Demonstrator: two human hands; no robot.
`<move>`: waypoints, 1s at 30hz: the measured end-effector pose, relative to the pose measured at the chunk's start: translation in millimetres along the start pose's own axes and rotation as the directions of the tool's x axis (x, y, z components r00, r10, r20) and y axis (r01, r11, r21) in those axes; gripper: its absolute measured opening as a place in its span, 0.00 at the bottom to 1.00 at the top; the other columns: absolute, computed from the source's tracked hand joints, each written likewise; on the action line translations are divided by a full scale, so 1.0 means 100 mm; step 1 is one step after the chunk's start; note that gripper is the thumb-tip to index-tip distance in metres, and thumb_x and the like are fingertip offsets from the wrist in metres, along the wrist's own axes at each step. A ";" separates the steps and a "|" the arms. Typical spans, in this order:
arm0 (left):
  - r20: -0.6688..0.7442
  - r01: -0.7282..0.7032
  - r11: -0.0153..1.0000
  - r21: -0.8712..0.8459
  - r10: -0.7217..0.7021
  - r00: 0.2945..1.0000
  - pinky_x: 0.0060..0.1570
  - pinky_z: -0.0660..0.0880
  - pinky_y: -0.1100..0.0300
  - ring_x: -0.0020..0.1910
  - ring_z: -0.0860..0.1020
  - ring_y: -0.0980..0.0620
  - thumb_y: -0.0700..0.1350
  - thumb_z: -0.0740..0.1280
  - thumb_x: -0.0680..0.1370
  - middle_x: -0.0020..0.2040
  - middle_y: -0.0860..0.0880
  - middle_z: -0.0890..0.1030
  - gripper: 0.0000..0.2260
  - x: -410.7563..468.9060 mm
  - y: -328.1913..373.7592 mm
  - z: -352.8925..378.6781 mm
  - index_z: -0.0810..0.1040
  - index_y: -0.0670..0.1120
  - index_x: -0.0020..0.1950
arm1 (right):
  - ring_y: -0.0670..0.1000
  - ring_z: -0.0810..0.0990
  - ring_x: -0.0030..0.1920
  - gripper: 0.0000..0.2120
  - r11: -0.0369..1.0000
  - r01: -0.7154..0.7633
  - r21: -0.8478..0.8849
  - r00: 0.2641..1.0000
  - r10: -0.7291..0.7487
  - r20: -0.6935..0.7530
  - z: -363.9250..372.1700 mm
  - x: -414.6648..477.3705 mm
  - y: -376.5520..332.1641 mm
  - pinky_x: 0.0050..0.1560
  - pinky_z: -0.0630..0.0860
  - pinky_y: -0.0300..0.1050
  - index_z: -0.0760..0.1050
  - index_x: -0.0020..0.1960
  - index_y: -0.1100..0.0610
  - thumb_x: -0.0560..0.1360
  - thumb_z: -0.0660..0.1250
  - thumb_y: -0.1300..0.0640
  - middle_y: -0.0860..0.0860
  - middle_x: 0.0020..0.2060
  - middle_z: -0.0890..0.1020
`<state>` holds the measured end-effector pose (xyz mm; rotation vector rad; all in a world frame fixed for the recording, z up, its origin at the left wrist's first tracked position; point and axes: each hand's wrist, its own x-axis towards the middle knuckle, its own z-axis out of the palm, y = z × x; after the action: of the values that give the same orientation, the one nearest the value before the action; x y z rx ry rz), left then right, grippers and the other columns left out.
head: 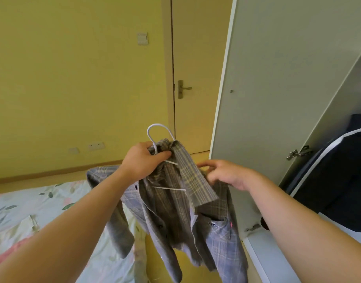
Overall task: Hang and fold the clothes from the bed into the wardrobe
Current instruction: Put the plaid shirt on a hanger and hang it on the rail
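Note:
A grey-blue plaid shirt [175,207] hangs in the air on a white hanger [158,131], whose hook sticks up above the collar. My left hand [144,162] grips the hanger's neck together with the bunched collar. My right hand [226,173] pinches the shirt's right shoulder fabric with curled fingers. The shirt's sleeves and tails dangle over the gap between the bed [22,217] and the wardrobe [343,139]. The wardrobe door [277,88] stands open to my right.
The bed with a floral sheet lies at the lower left. Dark garments [347,180] hang inside the wardrobe at the right. A closed room door [198,68] with a brass handle is straight ahead in a yellow wall. Wooden floor shows under the shirt.

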<state>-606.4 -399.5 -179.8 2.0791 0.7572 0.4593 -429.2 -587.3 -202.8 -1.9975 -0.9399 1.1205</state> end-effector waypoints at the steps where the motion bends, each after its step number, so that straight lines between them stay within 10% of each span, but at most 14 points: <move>1: -0.029 0.013 1.000 -0.015 -0.014 0.999 0.31 0.70 0.55 0.28 0.75 0.49 0.53 0.74 0.76 0.27 0.50 0.76 0.14 0.02 -0.01 -0.03 0.77 0.49 0.36 | 0.56 0.80 0.58 0.26 0.993 -0.064 -0.094 0.998 0.067 0.022 -0.02 0.00 0.09 0.63 0.76 0.56 0.77 0.63 0.49 0.69 0.69 0.68 0.53 0.55 0.83; 12: -0.246 0.068 0.991 0.114 -0.038 0.969 0.30 0.68 0.55 0.28 0.72 0.47 0.47 0.73 0.75 0.28 0.46 0.76 0.15 0.08 -0.12 -0.36 0.73 0.43 0.35 | 0.53 0.83 0.46 0.17 0.773 -0.288 -0.566 0.952 0.295 -0.083 -0.09 0.21 0.58 0.46 0.80 0.48 0.80 0.58 0.57 0.75 0.73 0.48 0.53 0.50 0.85; 20: -0.315 0.086 0.981 0.172 -0.028 0.949 0.27 0.63 0.60 0.24 0.67 0.49 0.46 0.74 0.75 0.25 0.49 0.72 0.18 -0.02 -0.18 -0.47 0.68 0.46 0.31 | 0.58 0.80 0.50 0.13 0.834 -0.161 -0.528 0.938 -0.037 -0.344 -0.10 0.39 0.47 0.46 0.75 0.44 0.77 0.49 0.53 0.74 0.60 0.68 0.55 0.49 0.83; 27: -0.330 0.098 0.991 0.094 -0.062 0.942 0.24 0.63 0.62 0.23 0.68 0.53 0.45 0.74 0.75 0.21 0.54 0.71 0.18 -0.04 -0.10 -0.43 0.69 0.46 0.31 | 0.50 0.77 0.57 0.28 0.985 0.147 -0.094 0.976 -0.160 -0.146 0.02 0.31 0.06 0.51 0.77 0.47 0.75 0.61 0.43 0.64 0.69 0.64 0.47 0.56 0.78; 30: -0.286 0.070 0.992 0.109 -0.036 0.958 0.22 0.63 0.63 0.21 0.68 0.56 0.45 0.74 0.75 0.22 0.54 0.72 0.17 -0.01 -0.08 -0.32 0.71 0.44 0.32 | 0.47 0.81 0.54 0.09 0.943 0.314 -0.114 0.944 -0.323 -0.067 0.16 0.26 -0.12 0.55 0.78 0.48 0.79 0.56 0.43 0.76 0.70 0.49 0.44 0.52 0.83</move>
<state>-627.7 -377.9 -168.1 2.1213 1.0280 0.7081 -437.1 -556.1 -210.6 -1.8689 -1.2442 0.8161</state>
